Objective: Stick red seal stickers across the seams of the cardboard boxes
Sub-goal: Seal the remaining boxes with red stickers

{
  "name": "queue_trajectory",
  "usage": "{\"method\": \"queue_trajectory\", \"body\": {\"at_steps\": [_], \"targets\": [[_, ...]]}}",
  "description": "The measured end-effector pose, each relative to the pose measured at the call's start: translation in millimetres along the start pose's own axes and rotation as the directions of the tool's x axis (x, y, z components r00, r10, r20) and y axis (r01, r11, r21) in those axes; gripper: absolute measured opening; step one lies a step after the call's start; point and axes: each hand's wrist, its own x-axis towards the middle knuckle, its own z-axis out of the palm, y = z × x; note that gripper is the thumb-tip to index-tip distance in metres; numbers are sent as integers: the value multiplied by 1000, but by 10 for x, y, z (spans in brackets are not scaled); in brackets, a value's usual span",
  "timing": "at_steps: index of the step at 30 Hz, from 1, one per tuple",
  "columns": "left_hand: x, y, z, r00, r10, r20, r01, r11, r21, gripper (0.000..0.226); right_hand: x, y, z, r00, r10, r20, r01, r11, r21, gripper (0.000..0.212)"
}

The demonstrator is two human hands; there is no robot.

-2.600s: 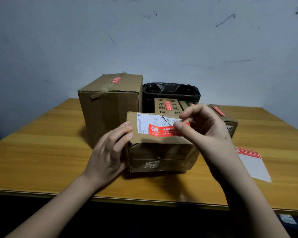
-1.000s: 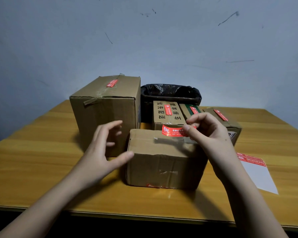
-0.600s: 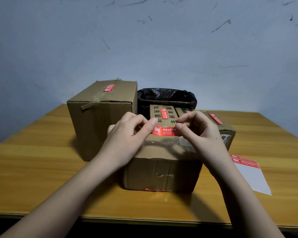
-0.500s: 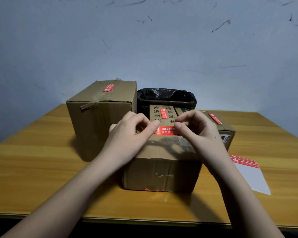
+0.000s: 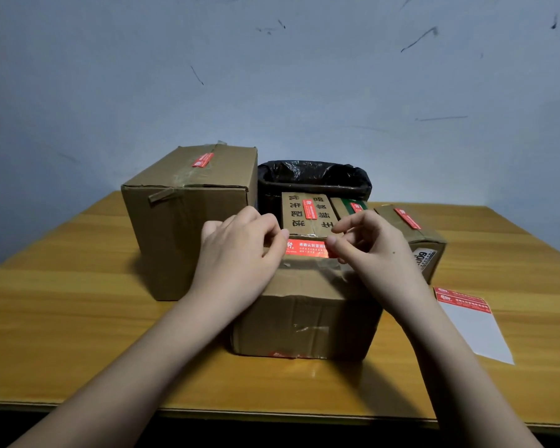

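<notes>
While the left hand [image 5: 236,250] and right hand [image 5: 369,250] pinched the sticker [image 5: 307,248] taut between them above the box [image 5: 304,312], uneven lowering risked creases or missing the seam.

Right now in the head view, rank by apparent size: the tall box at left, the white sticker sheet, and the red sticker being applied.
1. Tall box
2. White sticker sheet
3. Red sticker, partly hidden by fingers
</notes>
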Motion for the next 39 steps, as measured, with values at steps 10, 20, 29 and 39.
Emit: {"method": "queue_trajectory", "body": {"at_steps": [10, 20, 29, 39], "targets": [[28, 44, 41, 993, 21, 118, -51, 964, 260, 34, 21, -21, -8, 992, 13, 124, 30, 939, -344, 8], [33, 63, 31, 972, 13, 233, -104, 919, 382, 38, -6, -62, 108, 976, -94, 194, 193, 782, -593, 10], [48, 105, 31, 963, 0, 270, -127, 881, 455, 40, -34, -67, 129, 967, -168, 192, 255, 683, -685, 14], [63, 136, 18, 953, -4, 303, -148, 867, 476, 40, -25, -48, 149, 966, -164, 200, 258, 646, -718, 17]]}}
